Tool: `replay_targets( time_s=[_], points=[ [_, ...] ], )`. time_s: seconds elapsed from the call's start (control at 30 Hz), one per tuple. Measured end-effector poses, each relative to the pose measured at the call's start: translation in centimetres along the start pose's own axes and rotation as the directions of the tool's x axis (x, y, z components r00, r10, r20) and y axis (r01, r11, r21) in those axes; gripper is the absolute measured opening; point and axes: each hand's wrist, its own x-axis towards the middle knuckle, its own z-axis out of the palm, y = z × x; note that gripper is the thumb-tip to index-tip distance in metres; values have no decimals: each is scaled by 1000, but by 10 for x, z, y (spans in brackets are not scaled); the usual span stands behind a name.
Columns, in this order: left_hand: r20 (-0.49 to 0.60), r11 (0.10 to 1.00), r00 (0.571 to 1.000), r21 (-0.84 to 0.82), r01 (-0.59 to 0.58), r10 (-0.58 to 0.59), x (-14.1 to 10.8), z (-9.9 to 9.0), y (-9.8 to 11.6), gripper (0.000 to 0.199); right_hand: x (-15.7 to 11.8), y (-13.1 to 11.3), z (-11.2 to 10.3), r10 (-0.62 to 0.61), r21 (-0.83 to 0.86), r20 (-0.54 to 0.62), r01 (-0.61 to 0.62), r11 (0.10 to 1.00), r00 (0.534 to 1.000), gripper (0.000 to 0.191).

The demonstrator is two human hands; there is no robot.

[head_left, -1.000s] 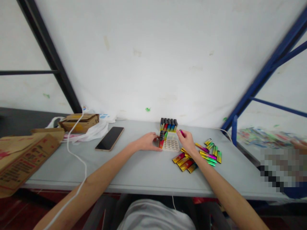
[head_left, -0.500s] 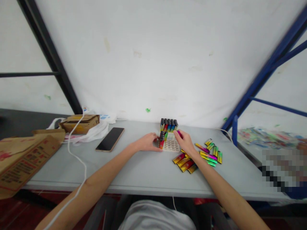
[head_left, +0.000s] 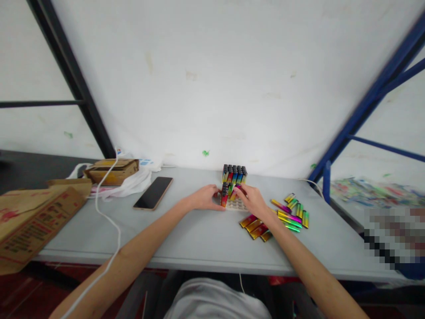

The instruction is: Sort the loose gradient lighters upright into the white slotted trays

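Observation:
A white tray with rows of round holes (head_left: pixel 241 204) lies on the table, with several upright lighters (head_left: pixel 225 195) along its left side. My left hand (head_left: pixel 206 198) curls around that left side, thumb at the front corner and fingers toward the back, steadying the tray. My right hand (head_left: pixel 253 198) pinches a purple-and-gold lighter (head_left: pixel 236 191) over the tray, beside the standing ones; its lower end is hard to make out. Behind the tray stands a full block of lighters (head_left: pixel 234 173) with black tops. Loose shiny lighters (head_left: pixel 257 229) lie near my right forearm.
More loose lighters (head_left: pixel 292 217) are scattered to the right. On the left lie a phone (head_left: pixel 153 193), a white plastic bag (head_left: pixel 133 188), a small carton (head_left: pixel 113 172) and a bigger cardboard box (head_left: pixel 43 217). A white cable (head_left: pixel 108 219) runs across my left arm. A wall closes off the back.
My right hand has moved left and slightly down with the purple-and-gold lighter, bringing it over the tray next to the standing lighters. My left hand stays in place.

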Motion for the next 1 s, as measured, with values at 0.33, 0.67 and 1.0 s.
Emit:
replay_targets(
  time_s=[0.33,0.67,1.0],
  points=[
    [13,1000,1000,-15,10,-10,-1,-3,3,61,2,11,13,-82,-58,130,90,994,988,29],
    [-1,1000,1000,9,16,-16,-1,-1,4,64,7,3,9,29,-247,178,16,969,984,34],
    [14,1000,1000,7,21,-21,0,0,0,69,-22,69,-84,335,-374,184,-250,893,924,28]
  ],
)
